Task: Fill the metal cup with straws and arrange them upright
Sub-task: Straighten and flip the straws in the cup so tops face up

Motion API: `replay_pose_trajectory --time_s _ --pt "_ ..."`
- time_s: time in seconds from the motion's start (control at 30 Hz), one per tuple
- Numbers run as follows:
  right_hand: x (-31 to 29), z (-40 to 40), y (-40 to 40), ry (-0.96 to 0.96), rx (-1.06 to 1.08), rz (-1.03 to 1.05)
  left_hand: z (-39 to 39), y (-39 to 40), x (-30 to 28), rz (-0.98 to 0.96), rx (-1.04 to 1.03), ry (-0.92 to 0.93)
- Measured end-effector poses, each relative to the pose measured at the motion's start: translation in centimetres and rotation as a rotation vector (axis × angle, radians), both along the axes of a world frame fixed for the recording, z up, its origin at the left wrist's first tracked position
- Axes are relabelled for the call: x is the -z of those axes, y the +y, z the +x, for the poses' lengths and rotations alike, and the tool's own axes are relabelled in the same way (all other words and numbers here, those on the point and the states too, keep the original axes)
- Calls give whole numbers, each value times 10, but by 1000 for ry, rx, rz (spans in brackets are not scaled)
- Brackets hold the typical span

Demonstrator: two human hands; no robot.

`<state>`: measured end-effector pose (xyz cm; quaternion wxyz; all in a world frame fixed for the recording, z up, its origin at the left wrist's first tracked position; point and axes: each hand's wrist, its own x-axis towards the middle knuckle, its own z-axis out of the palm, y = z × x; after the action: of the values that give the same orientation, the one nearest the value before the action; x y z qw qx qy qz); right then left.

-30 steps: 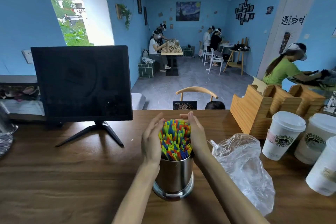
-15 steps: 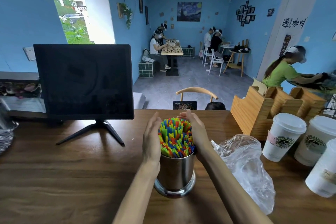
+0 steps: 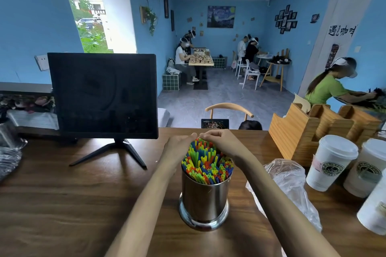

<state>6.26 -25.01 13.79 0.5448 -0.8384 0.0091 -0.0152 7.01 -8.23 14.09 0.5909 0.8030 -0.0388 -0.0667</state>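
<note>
A shiny metal cup (image 3: 204, 202) stands on the wooden counter (image 3: 62, 204), packed with upright coloured straws (image 3: 206, 165) in red, yellow, green and blue. My left hand (image 3: 177, 148) presses against the left side of the straw bundle, fingers reaching over its far top. My right hand (image 3: 223, 142) curls over the far right of the bundle, fingertips meeting those of the left hand above the straws. Both hands cup the straws together; the far straw tips are hidden behind my fingers.
A black monitor (image 3: 103, 95) on a stand sits at the back left. A crumpled clear plastic bag (image 3: 292, 188) lies right of the cup. White lidded paper cups (image 3: 332, 162) and a wooden organiser (image 3: 309, 129) crowd the right side. Other people work in the room behind.
Both hands have closed inward from the sides of the bundle and their fingertips now meet over the far top of the straws. The cup has stayed in place.
</note>
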Motion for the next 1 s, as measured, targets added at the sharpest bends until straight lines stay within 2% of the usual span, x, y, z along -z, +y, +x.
replay_pose_trajectory --time_s 0.13,0.4,0.5,0.6,0.7,0.73,0.83,0.9,1.0 --pt "-7 3 0 -22 -33 -105 0 1 2 0 -21 -17" --pt "-18 8 -1 -29 -55 -147 0 4 7 -14 12 -4" --pt "-22 9 0 -106 -47 -237 1 4 8 -49 13 -34" --pt "-38 4 2 -331 29 -211 3 5 9 -94 -52 -168" --pt "-62 -11 5 -581 139 -154 -1 5 5 -112 -213 -341" --pt "-69 -17 8 -652 176 -135 -4 5 -1 -141 -226 -332" --pt "-83 -38 17 -883 242 -108 -11 7 -21 -254 -45 -80" --pt "-85 -53 25 -1056 219 -219 -12 10 -30 -309 107 86" --pt "-79 -65 40 -1244 155 -407 -12 7 -39 -415 185 184"
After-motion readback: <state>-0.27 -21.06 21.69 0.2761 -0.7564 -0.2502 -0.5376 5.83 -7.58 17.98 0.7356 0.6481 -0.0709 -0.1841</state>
